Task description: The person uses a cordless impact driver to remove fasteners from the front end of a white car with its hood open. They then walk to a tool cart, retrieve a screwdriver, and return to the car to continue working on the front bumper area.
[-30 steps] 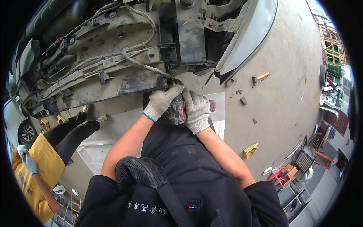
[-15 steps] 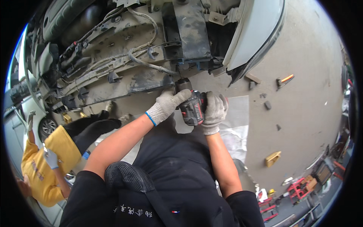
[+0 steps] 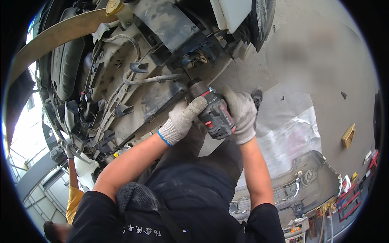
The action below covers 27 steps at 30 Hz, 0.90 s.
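Note:
A black cordless drill (image 3: 219,119) with red accents is at the middle, tilted, its thin bit pointing up toward a dirty car front. My right hand (image 3: 243,115), in a grey-white knit glove, is closed round the drill's handle on its right side. From the left, my gloved left hand (image 3: 180,121) is closed against the drill body, its thumb lying along the side behind the chuck. Its other fingers are largely hidden, close to the end of a dark crossbeam (image 3: 166,97). A corrugated cable sleeve (image 3: 156,79) runs just above that beam. What the bit touches is hard to make out.
Above the beam hangs a dusty black box-shaped part (image 3: 168,26), with a headlight (image 3: 264,24) to its right. A removed bumper (image 3: 312,166) lies behind on the right, beside plastic sheeting (image 3: 279,133). A yellow block (image 3: 348,135) is on the floor. Someone in a yellow sleeve (image 3: 74,202) is at left.
The view has turned and shifted, bringing the bumper on the floor into sight. Both hands stay at the drill, which now tilts more to the upper left.

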Motion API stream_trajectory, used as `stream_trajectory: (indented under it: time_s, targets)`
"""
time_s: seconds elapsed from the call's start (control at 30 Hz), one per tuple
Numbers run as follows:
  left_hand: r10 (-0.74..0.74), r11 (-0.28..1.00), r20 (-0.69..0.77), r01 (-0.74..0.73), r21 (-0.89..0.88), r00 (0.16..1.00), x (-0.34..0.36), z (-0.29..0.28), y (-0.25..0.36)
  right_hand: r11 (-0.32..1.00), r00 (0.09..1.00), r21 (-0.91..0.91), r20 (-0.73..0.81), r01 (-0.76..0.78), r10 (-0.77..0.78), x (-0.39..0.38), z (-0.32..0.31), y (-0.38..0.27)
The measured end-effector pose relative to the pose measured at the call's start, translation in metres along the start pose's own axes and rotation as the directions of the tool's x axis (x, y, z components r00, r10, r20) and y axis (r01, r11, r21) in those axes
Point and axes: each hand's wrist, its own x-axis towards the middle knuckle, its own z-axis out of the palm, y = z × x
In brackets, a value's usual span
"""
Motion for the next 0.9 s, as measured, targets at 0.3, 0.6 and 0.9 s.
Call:
stream_trajectory:
  time_s: [0.3, 0.6, 0.9]
  targets:
    - [-0.005, 0.998, -0.026, 0.004, -0.07, 1.0, -0.003, -0.001, -0.001, 0.988, 1.0, 0.157, 0.026, -0.001, -0.003, -0.013, 0.006, -0.005]
    - [-0.085, 0.992, -0.235, 0.06, -0.111, 0.968, -0.003, 0.01, -0.015, 0.994, 0.978, 0.011, 0.178, 0.106, -0.106, 0.0, -0.005, 0.016]
    - [0.088, 0.966, -0.06, -0.1, -0.238, 0.994, -0.004, 0.02, -0.001, 0.994, 0.979, 0.008, 0.173, 0.11, -0.11, 0.001, -0.011, 0.018]
